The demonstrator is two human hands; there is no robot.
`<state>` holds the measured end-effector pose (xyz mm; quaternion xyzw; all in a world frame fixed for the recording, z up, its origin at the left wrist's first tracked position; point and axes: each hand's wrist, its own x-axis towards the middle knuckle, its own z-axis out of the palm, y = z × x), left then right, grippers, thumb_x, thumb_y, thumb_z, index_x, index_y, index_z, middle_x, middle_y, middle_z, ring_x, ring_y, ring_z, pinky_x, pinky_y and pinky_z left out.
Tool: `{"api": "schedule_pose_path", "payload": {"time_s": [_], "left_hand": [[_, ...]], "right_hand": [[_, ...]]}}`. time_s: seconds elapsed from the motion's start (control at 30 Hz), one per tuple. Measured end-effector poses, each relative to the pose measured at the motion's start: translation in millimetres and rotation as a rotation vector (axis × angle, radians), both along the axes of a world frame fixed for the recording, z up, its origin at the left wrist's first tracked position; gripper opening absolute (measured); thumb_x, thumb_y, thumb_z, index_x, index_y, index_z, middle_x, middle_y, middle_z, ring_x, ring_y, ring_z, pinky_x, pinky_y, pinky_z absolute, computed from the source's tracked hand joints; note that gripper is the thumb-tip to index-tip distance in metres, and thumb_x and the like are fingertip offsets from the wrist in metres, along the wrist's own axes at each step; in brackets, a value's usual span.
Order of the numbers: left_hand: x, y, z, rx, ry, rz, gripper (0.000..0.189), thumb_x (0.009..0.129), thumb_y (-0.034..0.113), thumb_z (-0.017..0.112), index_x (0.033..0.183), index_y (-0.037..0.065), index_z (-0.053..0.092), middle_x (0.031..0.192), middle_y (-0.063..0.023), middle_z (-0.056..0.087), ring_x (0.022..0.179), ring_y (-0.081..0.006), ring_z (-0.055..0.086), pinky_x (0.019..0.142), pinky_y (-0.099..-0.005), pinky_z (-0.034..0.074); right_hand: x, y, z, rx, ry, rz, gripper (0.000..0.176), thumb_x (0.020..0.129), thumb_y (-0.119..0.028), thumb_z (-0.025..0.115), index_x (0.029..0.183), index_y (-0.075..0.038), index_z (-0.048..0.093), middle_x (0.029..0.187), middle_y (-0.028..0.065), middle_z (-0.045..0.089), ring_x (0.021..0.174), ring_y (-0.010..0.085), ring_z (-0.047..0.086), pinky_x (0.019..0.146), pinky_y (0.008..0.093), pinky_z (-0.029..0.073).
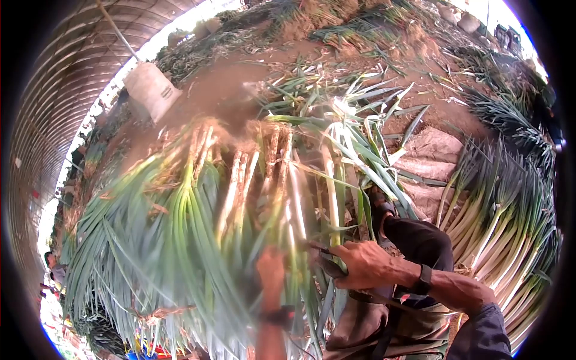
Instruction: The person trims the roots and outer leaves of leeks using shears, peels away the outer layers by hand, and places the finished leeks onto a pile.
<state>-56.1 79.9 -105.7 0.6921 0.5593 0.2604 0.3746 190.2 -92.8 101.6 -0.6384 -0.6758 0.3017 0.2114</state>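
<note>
A heap of leeks (186,204) lies before me, their rooty pale ends pointing away and long green leaves fanning toward me. My left hand (271,267) is over the leaves, among the leek stalks, its fingers smeared by motion. To its right, my right hand (367,264) is closed, with a dark, flat, narrow thing (330,263) at its fingers; I cannot tell what it is. One white leek stalk (298,198) runs up between the two hands. Loose trimmed leaves (366,138) lie beyond my right hand.
Cleaned leeks (498,234) are stacked at the right, beside pale sacking (429,156). My bent leg (420,240) is close to my right forearm. A white sack (150,90) stands at the back left. More leek piles (360,30) cover the brown ground behind.
</note>
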Motion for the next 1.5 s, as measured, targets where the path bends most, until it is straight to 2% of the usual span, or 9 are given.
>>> {"api": "schedule_pose_path", "payload": {"time_s": [0.33, 0.5, 0.73, 0.83, 0.93, 1.0, 1.17, 1.27, 1.5], "left_hand": [[23.4, -24.6, 56.2, 0.410, 0.415, -0.073, 0.025, 0.089, 0.013, 0.062, 0.113, 0.017, 0.068, 0.099, -0.0082, 0.066, 0.084, -0.0290, 0.066, 0.070, -0.0484, 0.053], [46.1, -32.7, 75.8, 0.693, 0.583, -0.091, 0.022, 0.085, 0.026, 0.068, 0.100, 0.010, 0.069, 0.118, -0.0115, 0.056, 0.106, -0.0351, 0.056, 0.084, -0.0513, 0.046], [54.8, -18.2, 63.1, 0.803, 0.643, -0.226, 0.027, 0.078, 0.027, 0.070, 0.089, 0.002, 0.066, 0.104, -0.0170, 0.055, 0.106, -0.0366, 0.051, 0.087, -0.0499, 0.041], [61.4, -22.3, 77.7, 0.629, 0.694, -0.236, 0.029, 0.076, 0.024, 0.067, 0.092, 0.000, 0.065, 0.100, -0.0196, 0.057, 0.102, -0.0385, 0.054, 0.085, -0.0510, 0.042], [55.6, -23.4, 87.5, 0.376, 0.326, -0.285, 0.033, 0.076, 0.022, 0.066, 0.099, -0.001, 0.064, 0.094, -0.0211, 0.062, 0.093, -0.0410, 0.059, 0.082, -0.0528, 0.045], [70.0, -17.7, 78.5, 0.160, 0.609, -0.087, 0.038, 0.078, 0.026, 0.066, 0.105, -0.001, 0.063, 0.093, -0.0232, 0.068, 0.090, -0.0417, 0.065, 0.083, -0.0498, 0.049], [65.3, -21.9, 82.2, 0.017, 0.397, -0.206, 0.051, 0.078, 0.036, 0.070, 0.111, -0.002, 0.063, 0.103, -0.0274, 0.069, 0.098, -0.0421, 0.066, 0.087, -0.0459, 0.052], [72.3, -23.1, 75.3, 0.083, 0.444, -0.260, 0.046, 0.080, 0.036, 0.068, 0.105, -0.002, 0.063, 0.100, -0.0268, 0.069, 0.097, -0.0425, 0.066, 0.084, -0.0476, 0.051], [93.5, -3.1, 42.8, 0.218, 0.542, -0.321, 0.055, 0.079, 0.038, 0.077, 0.109, -0.003, 0.055, 0.097, -0.0231, 0.069, 0.079, -0.0398, 0.068, 0.071, -0.0484, 0.054]], "right_hand": [[8.1, 58.5, -52.1, -0.124, -0.151, -0.091, 0.080, 0.071, -0.035, 0.073, 0.142, -0.009, 0.046, 0.092, 0.0236, 0.066, 0.080, 0.0414, 0.066, 0.070, 0.0506, 0.053], [6.8, 75.2, -42.8, -0.078, -0.139, -0.084, 0.070, 0.072, -0.035, 0.070, 0.132, -0.003, 0.051, 0.090, 0.0236, 0.066, 0.077, 0.0418, 0.065, 0.070, 0.0512, 0.052], [11.0, 78.9, -25.9, -0.097, -0.108, -0.179, 0.071, 0.077, -0.035, 0.069, 0.138, -0.006, 0.049, 0.089, 0.0228, 0.067, 0.073, 0.0375, 0.067, 0.068, 0.0471, 0.054], [17.9, 53.3, 5.3, -0.219, -0.012, -0.039, 0.063, 0.077, -0.033, 0.072, 0.129, -0.003, 0.056, 0.086, 0.0217, 0.069, 0.072, 0.0347, 0.069, 0.068, 0.0434, 0.055], [26.4, 12.4, 1.6, 0.136, 0.176, 0.114, 0.052, 0.093, -0.034, 0.060, 0.140, -0.013, 0.051, 0.079, 0.0111, 0.069, 0.055, 0.0198, 0.063, 0.048, 0.0329, 0.050], [24.6, -6.3, 12.6, 0.250, 0.093, 0.137, 0.052, 0.094, -0.031, 0.060, 0.141, -0.013, 0.050, 0.075, 0.0108, 0.069, 0.055, 0.0200, 0.065, 0.049, 0.0329, 0.051], [25.2, -11.6, 18.4, 0.121, -0.037, -0.023, 0.056, 0.089, -0.024, 0.063, 0.142, -0.012, 0.050, 0.083, 0.0202, 0.070, 0.065, 0.0356, 0.069, 0.060, 0.0452, 0.056], [34.4, -4.2, 3.7, -0.035, -0.040, -0.069, 0.082, 0.071, -0.033, 0.078, 0.144, -0.012, 0.048, 0.094, 0.0214, 0.067, 0.083, 0.0395, 0.067, 0.073, 0.0470, 0.055], [34.8, 15.4, -4.6, -0.001, -0.082, -0.121, 0.070, 0.070, -0.030, 0.075, 0.133, -0.005, 0.054, 0.095, 0.0231, 0.066, 0.087, 0.0410, 0.066, 0.076, 0.0477, 0.054]]}}
